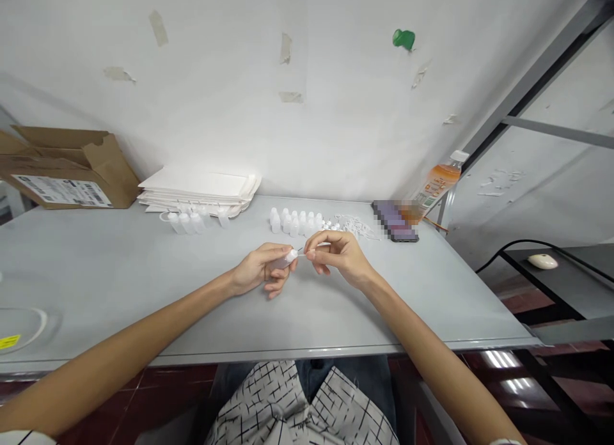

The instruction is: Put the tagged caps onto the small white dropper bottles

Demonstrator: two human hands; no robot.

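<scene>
My left hand (263,268) is closed around a small translucent dropper bottle (278,262), tilted with its white top (291,256) toward the right. Just beside that top, my right hand (338,256) pinches a thin white strip (302,254) between thumb and forefinger. The strip's end meets the bottle's top; a fine dark line shows there, too small to make out. Behind my hands stand several similar small bottles (294,224) in rows. Next to them lies a heap of thin white pieces (355,226), with small white caps (330,226) partly hidden by my right hand.
Farther left, several capped bottles (186,222) stand before a stack of white envelopes (196,186). A cardboard box (71,170) sits at the back left. On the right are a phone (396,221) and an orange drink bottle (439,181). A white cord loop (41,327) lies front left.
</scene>
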